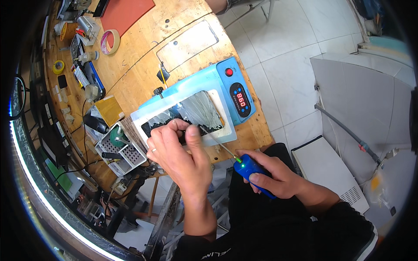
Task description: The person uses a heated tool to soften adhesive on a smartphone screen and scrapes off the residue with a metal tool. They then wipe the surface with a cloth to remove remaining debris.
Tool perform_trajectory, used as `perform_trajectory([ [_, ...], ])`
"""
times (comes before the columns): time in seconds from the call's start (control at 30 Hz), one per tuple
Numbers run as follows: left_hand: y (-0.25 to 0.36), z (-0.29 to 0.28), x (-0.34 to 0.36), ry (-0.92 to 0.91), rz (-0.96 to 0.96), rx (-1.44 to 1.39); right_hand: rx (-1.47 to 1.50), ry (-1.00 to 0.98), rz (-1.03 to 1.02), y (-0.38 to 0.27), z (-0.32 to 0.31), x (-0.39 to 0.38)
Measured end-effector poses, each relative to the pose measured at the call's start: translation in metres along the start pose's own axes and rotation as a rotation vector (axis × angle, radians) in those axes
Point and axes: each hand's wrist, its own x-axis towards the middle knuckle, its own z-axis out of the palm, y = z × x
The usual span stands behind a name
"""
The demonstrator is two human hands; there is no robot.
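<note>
A dark phone screen panel (203, 108) with streaked grey residue lies on a pale mat (227, 124) atop a blue heating-plate machine (183, 92). Over the panel's near edge my left hand (176, 150) is closed, its fingers curled and its thumb slightly blurred. The fingertips are partly hidden, so anything pinched there cannot be made out. Dark crumbly bits lie along that edge. My right hand (274, 176) grips a blue handheld glue-removal tool (250, 167), with a green light glowing on it. Its long thin metal shaft (222, 145) reaches up to the panel beside my left thumb.
The machine carries a red button (229, 71) and a lit digital display (241, 100). Left of it stand a perforated grey basket (130, 154) and a yellow box (109, 109). A tape roll (110, 41) and a red mat (126, 15) lie farther back on the wooden table (143, 56).
</note>
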Motion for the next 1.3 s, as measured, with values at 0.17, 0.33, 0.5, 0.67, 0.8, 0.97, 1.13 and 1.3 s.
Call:
perform_trajectory([
  [0.17,0.005,0.002,-0.003,0.072,0.015,0.052,-0.016,0.028,0.02,-0.003,-0.004,-0.001],
  [0.33,0.008,0.008,-0.007,0.239,0.072,0.139,-0.078,0.023,0.054,-0.008,-0.008,-0.001],
  [0.5,0.005,0.014,-0.007,0.219,0.035,0.063,-0.095,0.012,0.022,-0.014,-0.005,0.003],
  [0.67,-0.006,0.017,-0.004,0.232,0.034,0.048,-0.192,0.0,0.038,-0.019,0.002,0.01],
  [0.8,-0.008,0.018,-0.005,0.237,0.027,0.028,-0.221,0.048,-0.039,-0.016,0.004,0.015],
  [0.97,-0.005,0.016,-0.005,0.207,-0.001,0.0,-0.352,0.074,-0.119,-0.012,0.004,0.015],
  [1.13,-0.001,0.012,-0.003,0.164,-0.005,0.056,-0.334,0.09,-0.064,-0.017,0.004,0.009],
  [1.3,0.001,0.012,0.001,0.132,-0.075,0.052,-0.302,0.082,0.026,-0.022,0.005,0.005],
])
